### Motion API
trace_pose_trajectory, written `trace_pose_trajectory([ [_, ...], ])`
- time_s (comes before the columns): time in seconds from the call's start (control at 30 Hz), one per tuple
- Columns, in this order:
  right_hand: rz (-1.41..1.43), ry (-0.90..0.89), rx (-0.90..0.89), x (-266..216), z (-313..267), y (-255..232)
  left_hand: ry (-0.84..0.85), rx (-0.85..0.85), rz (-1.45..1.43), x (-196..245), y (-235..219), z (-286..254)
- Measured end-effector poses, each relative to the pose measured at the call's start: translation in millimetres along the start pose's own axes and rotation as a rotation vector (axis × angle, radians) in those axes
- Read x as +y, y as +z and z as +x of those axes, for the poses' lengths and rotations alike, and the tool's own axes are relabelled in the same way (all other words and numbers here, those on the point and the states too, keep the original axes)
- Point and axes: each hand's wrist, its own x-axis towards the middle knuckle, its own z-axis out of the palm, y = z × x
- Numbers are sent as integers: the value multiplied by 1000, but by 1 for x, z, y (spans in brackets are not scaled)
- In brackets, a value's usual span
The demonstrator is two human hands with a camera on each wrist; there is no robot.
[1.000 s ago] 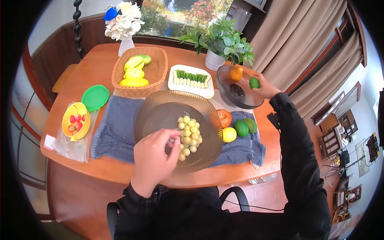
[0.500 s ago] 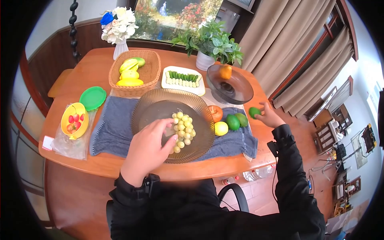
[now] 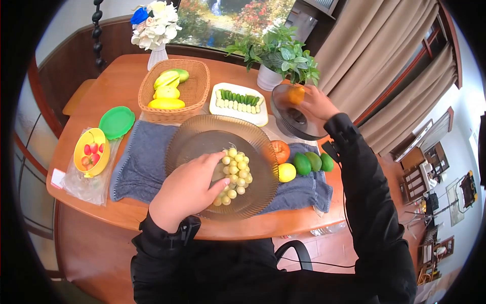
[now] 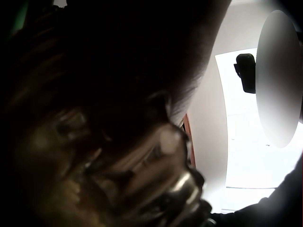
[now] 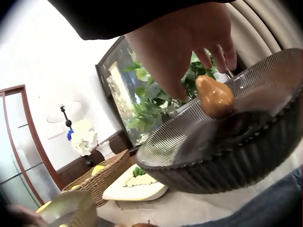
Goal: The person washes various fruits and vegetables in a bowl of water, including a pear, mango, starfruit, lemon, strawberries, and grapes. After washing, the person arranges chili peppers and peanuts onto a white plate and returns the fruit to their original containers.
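Note:
My left hand [image 3: 190, 187] rests over the left part of a brown ribbed glass bowl [image 3: 190, 129], fingers and thumb spread at the near side of a bunch of pale green grapes [image 3: 239, 172]. The left wrist view is dark and blurred. My right hand [image 3: 318, 104] reaches over a dark ribbed glass bowl [image 5: 213, 175]. Its fingers hang apart just above an orange-brown pear [image 5: 215, 98] standing in that bowl, nothing between them. Beside the brown bowl lie three green fruits, the rightmost green fruit [image 3: 326, 162] at the end, a yellow lemon [image 3: 287, 172] and a reddish fruit [image 3: 280, 151].
A wicker basket [image 3: 197, 83] with yellow fruits and a white plate [image 3: 243, 117] of green and white pieces stand behind. At left are a yellow bowl [image 3: 83, 169] of red fruits and a green lid [image 3: 116, 122]. A potted plant [image 3: 271, 76] stands behind the dark bowl.
My right hand has carried a green fruit out of the dark bowl and let it go beside the other green fruits. It has returned above the pear. The left hand stays by the grapes.

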Motion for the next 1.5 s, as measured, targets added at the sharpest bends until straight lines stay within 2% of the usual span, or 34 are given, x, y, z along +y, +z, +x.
trace_pose_trajectory([
  [0.03, -14, -38, -21, 0, 12, 11, -9, 5, 3, 1, 0, 0],
  [0.07, -28, 71, -56, -4, 19, 21, -21, 5, -4, 2, 0, 0],
  [0.1, -21, 66, -52, -7, 22, 27, -30, 1, -9, 3, -1, 0],
  [0.17, -184, 147, -185, -14, 29, 36, -14, 40, 24, 3, 1, 0],
  [0.2, -117, 186, -195, -15, 32, 36, -25, 45, 24, 4, 1, -1],
  [0.3, -126, 134, -117, -8, 29, 38, -54, 45, 10, 6, 0, 0],
  [0.43, -127, 146, -140, 6, 23, 16, -27, 53, 28, 4, 2, 0],
  [0.5, -37, 53, -30, 4, 11, -6, -10, 53, 21, 4, 6, 1],
  [0.53, 41, 44, 36, 0, 0, -21, -19, 59, -2, 5, 5, 2],
  [0.6, 332, 144, 166, -28, -45, -50, -30, 17, 15, 5, 0, 1],
  [0.63, 393, 113, 266, -31, -73, -53, -55, 9, 5, 7, 1, 2],
  [0.67, 619, 171, 281, -55, -106, -63, -77, 13, -4, 7, 1, 3],
  [0.7, 644, 280, 317, -60, -135, -63, -69, -6, 19, 7, 0, 4],
  [0.77, 614, 382, 408, -75, -193, -49, -108, -29, -3, 8, 2, 4],
  [0.83, 662, 591, 369, -107, -243, -36, -93, -63, -1, 3, 6, 5],
  [0.9, 641, 569, 397, -114, -283, -3, -58, -125, 28, -5, 4, 8],
  [1.0, 665, 612, 360, -131, -320, 16, -59, -242, -5, -16, 2, 9],
  [1.07, 306, 438, 294, -128, -331, 30, -69, -377, -129, -17, -5, 15],
  [1.17, 352, 483, 339, -143, -332, 30, -106, -483, -77, -3, -16, 28],
  [1.2, 290, 433, 367, -139, -332, 40, -127, -518, 46, 3, -17, 35],
  [1.23, 289, 446, 372, -133, -327, 50, -119, -528, 51, 6, -16, 45],
  [1.3, 213, 531, 387, -130, -329, 67, -28, -574, 462, 13, 0, 68],
  [1.33, 209, 545, 379, -131, -329, 68, -299, -755, 226, 58, -11, 77],
  [1.37, 158, 563, 388, -134, -328, 69, -272, -730, 162, 39, -2, 88],
  [1.43, 112, 573, 404, -141, -327, 73, -513, -805, -5, 79, 1, 83],
  [1.47, 66, 566, 409, -143, -327, 75, -514, -800, -3, 85, 10, 87],
  [1.5, 17, 559, 415, -144, -326, 74, -503, -790, 227, 87, 22, 91],
])
